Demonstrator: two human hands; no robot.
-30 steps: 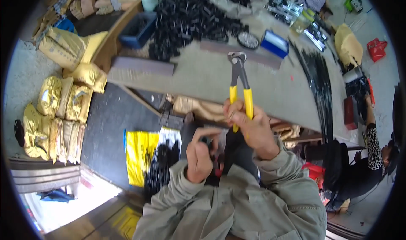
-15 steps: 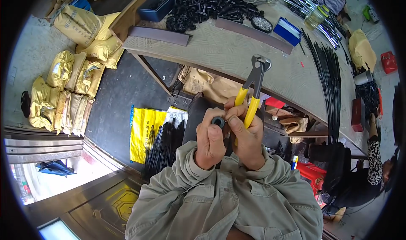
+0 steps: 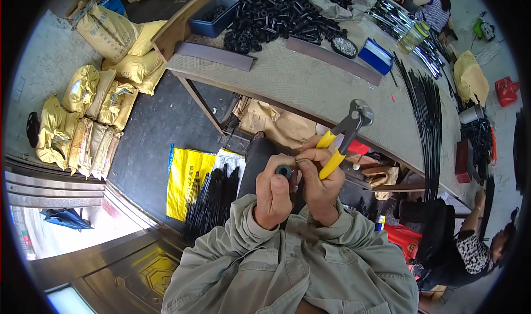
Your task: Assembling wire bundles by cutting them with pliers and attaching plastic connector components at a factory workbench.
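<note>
In front of my chest my left hand (image 3: 273,199) is closed around a small black tube-shaped piece (image 3: 284,171), its round hollow end facing up at me. Beside it, my right hand (image 3: 321,191) grips end-cutting pincers with yellow handles (image 3: 333,165); their dark metal jaws (image 3: 358,116) point away over the table's front edge. Thumb and forefinger of the right hand pinch together near the black piece. Whatever lies between those fingertips is too small to make out. The fingertips of both hands almost meet.
The table (image 3: 265,73) carries a heap of black tubular parts (image 3: 276,15), a blue bin (image 3: 213,20), a blue box (image 3: 376,55) and long black rods (image 3: 423,109). More black rods (image 3: 213,200) lie on a yellow sack (image 3: 182,176) at left. A co-worker (image 3: 470,253) sits at right.
The pincers' jaws have swung to the right and down while staying in my right hand. My left hand keeps its hold on the black piece. The co-worker's arm at right has shifted downward.
</note>
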